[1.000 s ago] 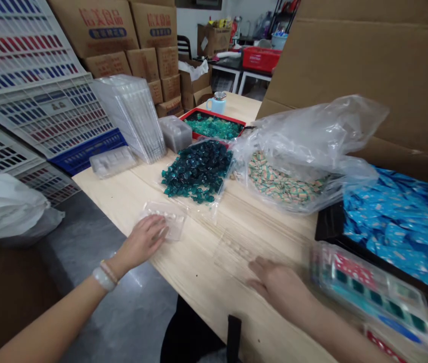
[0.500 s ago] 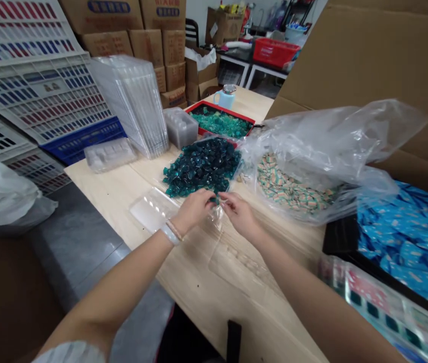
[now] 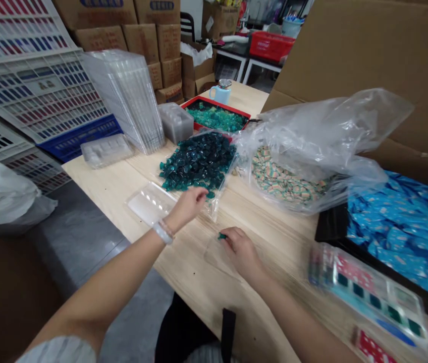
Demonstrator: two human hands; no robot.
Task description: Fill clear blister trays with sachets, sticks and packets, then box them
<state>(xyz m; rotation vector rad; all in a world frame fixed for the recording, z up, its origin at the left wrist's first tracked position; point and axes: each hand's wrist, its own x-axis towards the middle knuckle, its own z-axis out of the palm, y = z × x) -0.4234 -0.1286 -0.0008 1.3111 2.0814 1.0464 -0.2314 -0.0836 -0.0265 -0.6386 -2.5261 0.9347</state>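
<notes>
My left hand (image 3: 188,204) reaches to the near edge of a pile of dark teal wrapped candies (image 3: 198,160) on clear plastic, its fingers curled at the pile; what it holds is hidden. My right hand (image 3: 239,248) rests on a clear plastic tray (image 3: 217,252) lying on the wooden table (image 3: 123,186) and pinches a teal candy (image 3: 222,235) at the tray's far edge. A clear tray lid (image 3: 149,201) lies just left of my left wrist.
An open plastic bag of striped candies (image 3: 289,181) sits right of the teal pile, and blue wrapped candies (image 3: 403,222) lie farther right. A filled tray (image 3: 369,292) is at the near right. A stack of clear trays (image 3: 130,96), a red tray (image 3: 217,117) and a mug (image 3: 219,92) stand behind.
Both hands were together at the teal pile half a second ago. My right hand has drawn back to the clear tray with a candy; my left hand stays at the pile.
</notes>
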